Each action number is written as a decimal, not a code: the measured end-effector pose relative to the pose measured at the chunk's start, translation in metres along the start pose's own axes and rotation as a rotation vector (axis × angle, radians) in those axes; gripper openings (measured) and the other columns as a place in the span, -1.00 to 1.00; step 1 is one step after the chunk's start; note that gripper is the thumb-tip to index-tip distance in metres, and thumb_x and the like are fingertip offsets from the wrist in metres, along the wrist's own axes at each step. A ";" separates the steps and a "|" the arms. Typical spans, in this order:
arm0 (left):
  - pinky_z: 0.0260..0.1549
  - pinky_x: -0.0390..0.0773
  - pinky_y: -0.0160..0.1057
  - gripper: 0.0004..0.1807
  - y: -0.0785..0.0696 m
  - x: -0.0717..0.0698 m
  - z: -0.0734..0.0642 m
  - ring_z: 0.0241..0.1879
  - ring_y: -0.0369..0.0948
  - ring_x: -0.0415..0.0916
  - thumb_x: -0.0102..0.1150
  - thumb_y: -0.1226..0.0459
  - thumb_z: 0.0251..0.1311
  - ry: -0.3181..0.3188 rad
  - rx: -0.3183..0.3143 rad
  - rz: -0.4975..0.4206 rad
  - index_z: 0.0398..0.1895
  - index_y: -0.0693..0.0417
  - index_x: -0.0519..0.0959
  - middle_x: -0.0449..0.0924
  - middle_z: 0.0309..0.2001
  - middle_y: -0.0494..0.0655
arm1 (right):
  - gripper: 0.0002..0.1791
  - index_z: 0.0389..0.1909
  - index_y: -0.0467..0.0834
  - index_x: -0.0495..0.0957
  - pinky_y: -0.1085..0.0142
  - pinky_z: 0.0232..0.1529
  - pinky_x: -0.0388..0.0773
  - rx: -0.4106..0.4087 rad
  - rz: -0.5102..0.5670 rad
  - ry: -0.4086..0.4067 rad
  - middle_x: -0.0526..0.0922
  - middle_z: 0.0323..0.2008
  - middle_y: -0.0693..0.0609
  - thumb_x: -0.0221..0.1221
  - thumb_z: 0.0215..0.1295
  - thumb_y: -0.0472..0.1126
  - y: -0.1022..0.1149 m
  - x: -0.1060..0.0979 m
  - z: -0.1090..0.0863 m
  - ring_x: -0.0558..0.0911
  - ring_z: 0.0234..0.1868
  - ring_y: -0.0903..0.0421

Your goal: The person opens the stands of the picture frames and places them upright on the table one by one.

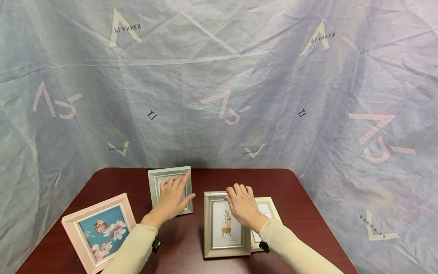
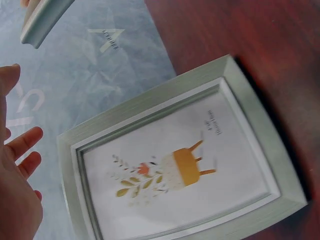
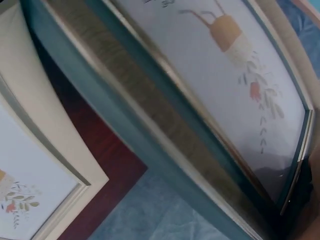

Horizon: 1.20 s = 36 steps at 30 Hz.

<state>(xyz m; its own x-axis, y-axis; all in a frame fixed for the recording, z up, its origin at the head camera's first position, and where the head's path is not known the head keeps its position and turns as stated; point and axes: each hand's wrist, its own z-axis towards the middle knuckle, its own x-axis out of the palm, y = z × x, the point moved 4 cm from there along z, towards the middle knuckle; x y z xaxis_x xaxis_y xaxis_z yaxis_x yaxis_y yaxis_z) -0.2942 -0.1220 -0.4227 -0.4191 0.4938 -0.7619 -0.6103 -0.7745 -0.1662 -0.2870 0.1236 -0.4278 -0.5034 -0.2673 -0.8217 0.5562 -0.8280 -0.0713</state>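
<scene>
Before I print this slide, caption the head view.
Left hand by green frame, right hand on silver frame; pink frame and cream frame nearby.

Upright toward the back, a sage-green frame (image 2: 185,155); upright nearer the front, to its right, a silvery-beige frame (image 1: 226,224); potted-plant prints (image 2: 175,167) in both.

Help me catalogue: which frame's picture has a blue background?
The pink frame, leftmost in the head view; the green frame, silvery frame and cream frame have white backgrounds.

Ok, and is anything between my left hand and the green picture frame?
Nothing visible stands between your left hand and the green frame; the pink frame is off to the left, the silver frame to the right.
</scene>
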 end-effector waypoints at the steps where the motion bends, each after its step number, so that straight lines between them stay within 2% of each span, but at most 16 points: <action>1: -0.06 0.17 0.19 -0.16 0.000 -0.001 0.002 0.14 0.09 0.27 0.25 0.07 0.28 -0.005 0.004 -0.002 0.51 0.22 0.15 0.45 0.15 0.12 | -0.85 -0.11 -0.12 0.45 0.02 -0.09 0.28 0.002 0.010 0.000 0.36 -0.31 -0.02 0.02 0.48 -0.13 0.000 -0.002 0.001 0.39 -0.24 -0.05; 10: -0.05 0.15 0.21 -0.18 -0.002 -0.013 0.016 0.16 0.11 0.27 0.18 0.04 0.34 -0.014 0.003 -0.041 0.52 0.21 0.11 0.45 0.18 0.14 | -0.84 -0.06 -0.13 0.47 -0.02 -0.05 0.25 0.000 0.075 0.007 0.37 -0.28 -0.01 0.02 0.50 -0.16 -0.006 -0.028 0.014 0.38 -0.22 -0.04; 16: -0.02 0.14 0.21 -0.18 -0.003 -0.020 0.025 0.18 0.08 0.25 0.20 0.06 0.33 -0.003 -0.001 -0.048 0.52 0.23 0.12 0.42 0.22 0.12 | -0.84 -0.06 -0.12 0.47 -0.04 -0.01 0.24 -0.049 0.076 -0.008 0.40 -0.25 0.01 0.02 0.49 -0.15 -0.012 -0.047 0.027 0.39 -0.16 -0.04; 24: -0.02 0.17 0.21 -0.18 -0.003 -0.025 0.028 0.19 0.10 0.26 0.20 0.08 0.34 0.007 0.004 -0.042 0.54 0.20 0.09 0.43 0.22 0.13 | -0.83 -0.05 -0.12 0.47 -0.06 0.01 0.21 -0.106 0.090 -0.012 0.41 -0.21 0.02 0.01 0.48 -0.15 -0.016 -0.062 0.035 0.38 -0.12 -0.02; 31: -0.02 0.20 0.19 -0.22 -0.003 -0.029 0.028 0.19 0.10 0.29 0.21 0.09 0.33 0.015 0.009 -0.039 0.51 0.18 0.17 0.42 0.21 0.13 | -0.84 -0.04 -0.11 0.48 -0.05 0.00 0.19 -0.168 0.166 0.037 0.42 -0.17 0.05 0.05 0.47 -0.18 -0.021 -0.066 0.037 0.37 -0.13 0.03; 36: 0.00 0.21 0.19 -0.23 -0.002 -0.030 0.028 0.19 0.09 0.29 0.22 0.07 0.32 0.023 0.020 -0.024 0.49 0.16 0.19 0.41 0.22 0.11 | -0.82 -0.01 -0.12 0.49 -0.04 0.02 0.17 -0.263 0.261 0.093 0.43 -0.13 0.04 0.10 0.43 -0.21 -0.024 -0.070 0.038 0.36 -0.13 0.05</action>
<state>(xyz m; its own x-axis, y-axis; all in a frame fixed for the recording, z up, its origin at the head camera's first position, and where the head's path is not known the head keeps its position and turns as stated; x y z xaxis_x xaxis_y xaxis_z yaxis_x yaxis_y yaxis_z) -0.2990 -0.1246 -0.3822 -0.3889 0.5023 -0.7723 -0.6331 -0.7547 -0.1720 -0.2899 0.1435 -0.3474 -0.2674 -0.3965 -0.8782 0.8144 -0.5802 0.0140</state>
